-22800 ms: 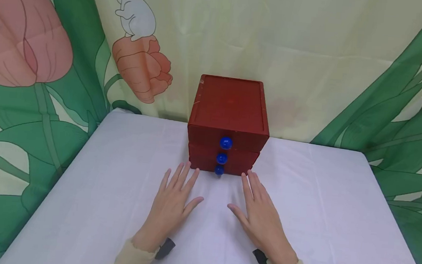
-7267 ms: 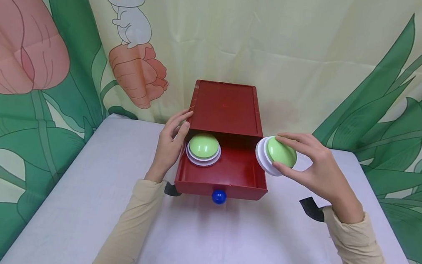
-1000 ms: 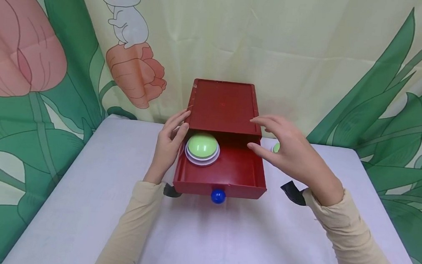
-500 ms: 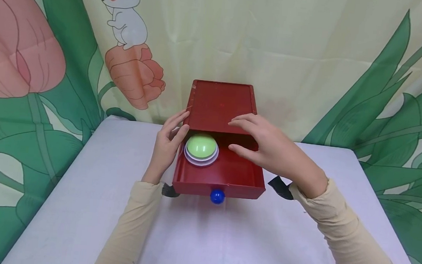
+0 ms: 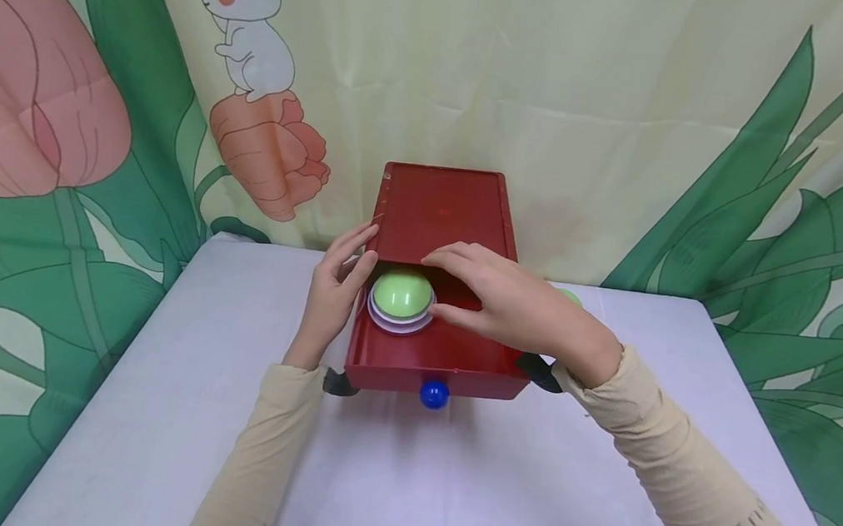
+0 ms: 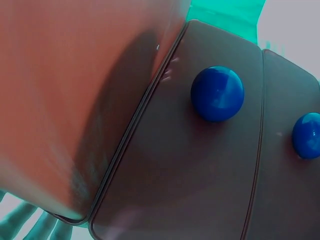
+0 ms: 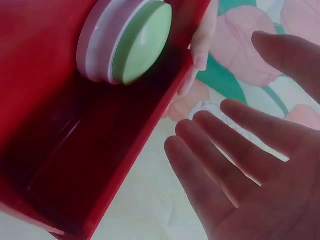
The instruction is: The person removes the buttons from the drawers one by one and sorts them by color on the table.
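Head view: can look down into the red drawer (image 5: 459, 354), pulled out from the red cabinet (image 5: 441, 215). Can find one green-topped button (image 5: 402, 295) upright inside the drawer, near its left wall. Can see the right hand (image 5: 501, 295) above the drawer, open, with fingers relaxed and thumb apart, and behind its wrist, to the right of the drawer, a small piece of a second green top (image 5: 569, 295). From above, cannot judge if touching the button; from right wrist view, can notice a clear gap between fingers and button. Must call the left hand (image 5: 332, 289) open also, placed left of the drawer with fingertips against the cabinet. From left wrist view, can discover two lower blue knobs (image 6: 217, 94), hidden from above, on flat fronts (image 6: 170, 160) below the drawer.

About materials: smooth, shiny red walls, plastic-looking, for the drawer; glossy dome over round, stepped white base for the button; polished blue ball (image 5: 434, 394) at the drawer's front; soft white cloth (image 5: 388, 477) below the drawer, and wrinkled beige sleeves (image 5: 255, 449) on both sides before it
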Motion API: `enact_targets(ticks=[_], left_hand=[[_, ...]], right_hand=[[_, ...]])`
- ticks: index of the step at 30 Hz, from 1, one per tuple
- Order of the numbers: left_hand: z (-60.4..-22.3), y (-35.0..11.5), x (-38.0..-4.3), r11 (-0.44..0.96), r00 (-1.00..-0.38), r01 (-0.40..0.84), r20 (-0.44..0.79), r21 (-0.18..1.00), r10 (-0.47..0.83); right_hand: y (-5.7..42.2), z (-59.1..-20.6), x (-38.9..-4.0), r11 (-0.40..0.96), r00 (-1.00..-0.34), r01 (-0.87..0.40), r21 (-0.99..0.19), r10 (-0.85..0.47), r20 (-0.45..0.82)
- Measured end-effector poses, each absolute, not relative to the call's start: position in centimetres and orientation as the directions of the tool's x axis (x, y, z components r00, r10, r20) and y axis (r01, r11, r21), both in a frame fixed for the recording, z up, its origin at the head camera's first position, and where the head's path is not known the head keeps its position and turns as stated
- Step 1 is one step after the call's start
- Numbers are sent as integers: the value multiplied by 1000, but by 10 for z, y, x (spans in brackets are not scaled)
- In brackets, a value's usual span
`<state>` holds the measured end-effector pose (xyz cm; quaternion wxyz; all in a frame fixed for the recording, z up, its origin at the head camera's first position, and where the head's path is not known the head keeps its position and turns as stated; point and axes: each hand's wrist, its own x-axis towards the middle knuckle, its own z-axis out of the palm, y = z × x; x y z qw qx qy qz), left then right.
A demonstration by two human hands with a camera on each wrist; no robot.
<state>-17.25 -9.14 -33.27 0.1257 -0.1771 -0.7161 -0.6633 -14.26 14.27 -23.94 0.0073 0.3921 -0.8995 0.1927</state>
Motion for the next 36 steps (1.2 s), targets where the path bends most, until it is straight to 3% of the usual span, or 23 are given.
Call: enact_targets(ticks=[7,36], left_hand=[[-333,-93,-173,58,-906,420,415,905,90],[-336,-95,-175,86,-901,431,422,898,99]], right_hand=[[136,-242,-148,579,-651,-736,-350,-748,132],[117,-252,-161,604,-594,-728,-324,-792,-143]])
